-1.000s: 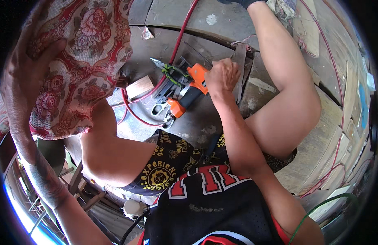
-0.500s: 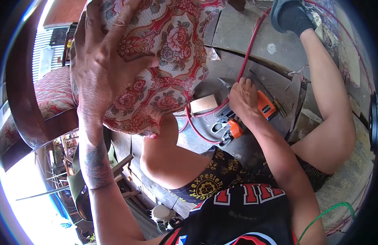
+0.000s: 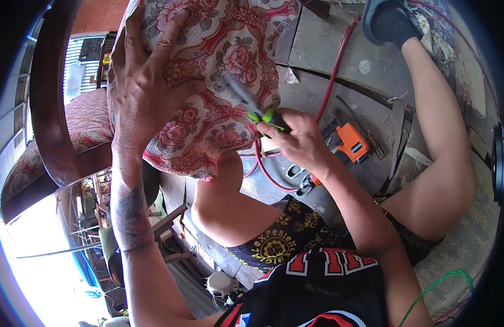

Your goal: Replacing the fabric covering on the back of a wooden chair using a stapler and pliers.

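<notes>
The left hand [image 3: 145, 95] lies spread flat on the red floral upholstered cushion [image 3: 219, 71], fingers wide, pressing the fabric and closed on nothing. The right hand [image 3: 298, 144] has its grip wrapped tight around green-handled pliers [image 3: 252, 106], whose tips point at the fabric just right of the left hand. The step looks like working at the cushion's cover with the pliers (pulling a staple, perhaps; the tip is too small to tell). Next the tips need steady aim on one spot. An orange power tool [image 3: 352, 141] and red hose [image 3: 339, 60] lie farther right on the plank floor [image 3: 328, 38].
</notes>
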`<control>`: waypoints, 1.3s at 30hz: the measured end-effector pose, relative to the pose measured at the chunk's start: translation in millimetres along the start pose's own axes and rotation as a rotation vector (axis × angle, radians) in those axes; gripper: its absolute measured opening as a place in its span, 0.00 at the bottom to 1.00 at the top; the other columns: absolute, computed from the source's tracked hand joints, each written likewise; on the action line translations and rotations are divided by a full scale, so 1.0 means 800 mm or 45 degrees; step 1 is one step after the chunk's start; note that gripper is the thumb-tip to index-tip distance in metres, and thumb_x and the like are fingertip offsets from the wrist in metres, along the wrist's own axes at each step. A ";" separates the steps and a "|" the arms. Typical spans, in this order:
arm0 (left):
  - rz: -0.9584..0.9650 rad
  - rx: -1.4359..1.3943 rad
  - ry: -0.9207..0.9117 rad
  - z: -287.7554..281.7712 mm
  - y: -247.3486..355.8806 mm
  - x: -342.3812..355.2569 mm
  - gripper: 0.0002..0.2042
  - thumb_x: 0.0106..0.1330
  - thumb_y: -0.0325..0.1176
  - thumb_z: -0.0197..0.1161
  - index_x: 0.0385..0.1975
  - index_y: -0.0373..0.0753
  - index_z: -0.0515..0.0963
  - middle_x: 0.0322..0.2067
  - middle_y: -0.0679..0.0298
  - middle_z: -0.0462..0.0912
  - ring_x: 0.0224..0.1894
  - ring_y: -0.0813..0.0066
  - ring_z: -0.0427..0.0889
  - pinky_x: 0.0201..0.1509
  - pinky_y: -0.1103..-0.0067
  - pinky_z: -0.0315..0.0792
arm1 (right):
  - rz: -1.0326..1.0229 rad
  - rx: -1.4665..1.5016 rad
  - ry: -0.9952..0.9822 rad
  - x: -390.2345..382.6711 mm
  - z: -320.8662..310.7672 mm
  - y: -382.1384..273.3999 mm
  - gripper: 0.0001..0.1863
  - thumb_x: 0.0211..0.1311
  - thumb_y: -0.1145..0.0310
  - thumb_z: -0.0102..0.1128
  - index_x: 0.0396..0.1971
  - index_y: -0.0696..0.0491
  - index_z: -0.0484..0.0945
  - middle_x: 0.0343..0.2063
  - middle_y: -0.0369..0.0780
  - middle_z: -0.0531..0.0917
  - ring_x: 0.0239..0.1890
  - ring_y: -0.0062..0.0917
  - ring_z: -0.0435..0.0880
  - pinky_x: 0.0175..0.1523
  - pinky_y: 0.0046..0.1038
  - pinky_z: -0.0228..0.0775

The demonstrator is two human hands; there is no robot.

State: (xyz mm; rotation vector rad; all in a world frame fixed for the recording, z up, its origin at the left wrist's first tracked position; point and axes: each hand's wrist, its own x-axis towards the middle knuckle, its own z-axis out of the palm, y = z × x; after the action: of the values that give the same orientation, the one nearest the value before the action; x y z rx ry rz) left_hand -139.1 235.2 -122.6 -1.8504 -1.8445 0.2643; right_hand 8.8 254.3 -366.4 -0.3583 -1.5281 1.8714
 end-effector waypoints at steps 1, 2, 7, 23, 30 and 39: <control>-0.006 0.053 -0.010 0.000 0.000 0.000 0.52 0.35 0.38 0.84 0.70 0.64 0.68 0.73 0.55 0.56 0.67 0.48 0.70 0.65 0.58 0.74 | -0.001 0.007 0.001 0.004 0.005 -0.002 0.08 0.67 0.66 0.66 0.34 0.56 0.85 0.22 0.42 0.82 0.21 0.22 0.76 0.27 0.33 0.64; -0.012 0.104 -0.018 0.000 0.000 0.001 0.52 0.34 0.39 0.85 0.70 0.65 0.68 0.73 0.55 0.56 0.66 0.48 0.70 0.65 0.58 0.74 | -0.066 -0.098 0.033 0.008 0.008 -0.002 0.09 0.66 0.66 0.66 0.32 0.57 0.83 0.21 0.45 0.80 0.21 0.28 0.77 0.28 0.35 0.65; -0.025 0.085 -0.040 0.001 -0.005 -0.002 0.52 0.34 0.42 0.85 0.70 0.65 0.68 0.73 0.54 0.56 0.67 0.47 0.70 0.66 0.57 0.73 | -0.043 -0.295 0.088 0.017 0.010 0.012 0.11 0.65 0.69 0.64 0.27 0.60 0.77 0.23 0.50 0.80 0.26 0.47 0.80 0.34 0.43 0.69; -0.070 0.175 -0.057 0.001 -0.006 -0.003 0.53 0.34 0.46 0.85 0.70 0.67 0.67 0.73 0.52 0.56 0.68 0.45 0.68 0.66 0.55 0.71 | -0.087 -0.360 0.053 0.017 0.008 0.031 0.11 0.67 0.67 0.64 0.34 0.62 0.79 0.28 0.49 0.80 0.29 0.42 0.80 0.38 0.40 0.70; 0.009 0.117 0.010 0.002 0.000 0.001 0.52 0.34 0.44 0.85 0.70 0.66 0.68 0.73 0.53 0.56 0.68 0.46 0.69 0.67 0.55 0.71 | -0.166 -0.447 0.024 0.016 0.009 0.027 0.10 0.65 0.68 0.64 0.31 0.60 0.78 0.27 0.51 0.81 0.30 0.46 0.82 0.38 0.43 0.73; -0.008 0.105 -0.003 0.002 -0.010 -0.004 0.52 0.34 0.43 0.85 0.69 0.66 0.69 0.73 0.52 0.57 0.67 0.45 0.69 0.66 0.56 0.73 | -0.260 -0.506 -0.222 0.041 -0.006 0.039 0.15 0.69 0.60 0.60 0.38 0.60 0.77 0.31 0.52 0.84 0.34 0.50 0.85 0.41 0.44 0.76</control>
State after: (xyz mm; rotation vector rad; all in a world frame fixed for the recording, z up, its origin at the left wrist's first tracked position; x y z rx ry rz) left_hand -147.2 232.1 -120.9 -1.7894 -1.8132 0.3357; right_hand -22.5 276.9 -390.5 -0.2083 -1.9799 1.4684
